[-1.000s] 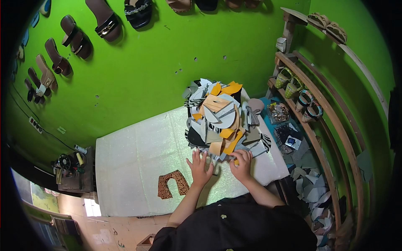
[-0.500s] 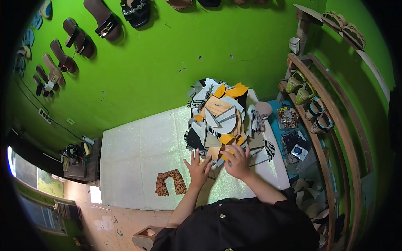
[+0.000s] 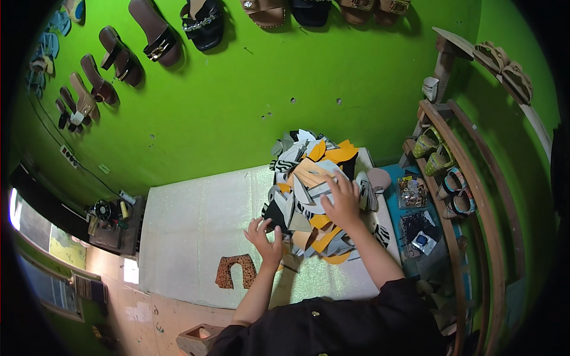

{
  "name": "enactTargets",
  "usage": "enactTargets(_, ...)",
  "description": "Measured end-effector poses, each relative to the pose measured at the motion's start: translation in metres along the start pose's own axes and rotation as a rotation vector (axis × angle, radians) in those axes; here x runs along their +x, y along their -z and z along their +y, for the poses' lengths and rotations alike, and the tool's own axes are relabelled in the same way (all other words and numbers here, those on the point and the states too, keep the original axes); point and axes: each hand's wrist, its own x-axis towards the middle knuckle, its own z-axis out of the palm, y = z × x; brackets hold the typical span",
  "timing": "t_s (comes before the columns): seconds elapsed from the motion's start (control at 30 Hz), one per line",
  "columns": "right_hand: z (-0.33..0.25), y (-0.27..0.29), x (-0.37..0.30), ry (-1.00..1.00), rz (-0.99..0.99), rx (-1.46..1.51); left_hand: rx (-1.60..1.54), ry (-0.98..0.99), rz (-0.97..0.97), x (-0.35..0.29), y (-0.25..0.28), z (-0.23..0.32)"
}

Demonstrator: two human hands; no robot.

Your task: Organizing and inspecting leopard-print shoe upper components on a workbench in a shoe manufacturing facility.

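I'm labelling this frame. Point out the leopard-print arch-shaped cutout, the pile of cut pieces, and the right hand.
Leopard-print arch-shaped cutout (image 3: 236, 271), head view, its top bar.
Pile of multicoloured cut pieces (image 3: 309, 172), head view, upper middle.
Right hand (image 3: 344, 200), head view, its back.

This is a small shoe-making workshop. Sandals (image 3: 155, 37) hang in rows on the bright green wall (image 3: 237, 107). More finished shoes (image 3: 436, 159) sit on the curved wooden shelves (image 3: 475, 202) at the right. A big pile of cut pieces (image 3: 312, 190) in white, black, orange and stripes lies at the right end of the white bench (image 3: 196, 231). A spotted brown cut-out (image 3: 235, 271) lies near the bench's front edge. Small tools (image 3: 107, 212) sit past its left edge.
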Motion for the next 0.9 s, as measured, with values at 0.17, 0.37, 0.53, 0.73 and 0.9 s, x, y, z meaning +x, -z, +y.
enactTargets(0.17,-0.004,-0.031,-0.010,-0.016,-0.105,-0.019,0.059,-0.277,-0.106,0.034,-0.008,0.024)
enactTargets(0.37,-0.008,-0.029,-0.020,-0.001,-0.125,-0.059,-0.013,-0.143,-0.411,0.060,-0.041,0.045)
enactTargets(0.53,-0.001,-0.034,-0.029,0.033,-0.109,0.031,-0.102,-0.195,-0.563,0.054,-0.053,0.023)
enactTargets(0.73,-0.013,-0.024,-0.016,0.001,-0.009,-0.220,0.008,-0.148,-0.473,0.059,-0.036,0.025)
enactTargets(0.9,-0.002,-0.009,0.000,-0.450,-0.081,-0.076,0.231,-0.056,-0.316,0.057,-0.006,0.020)
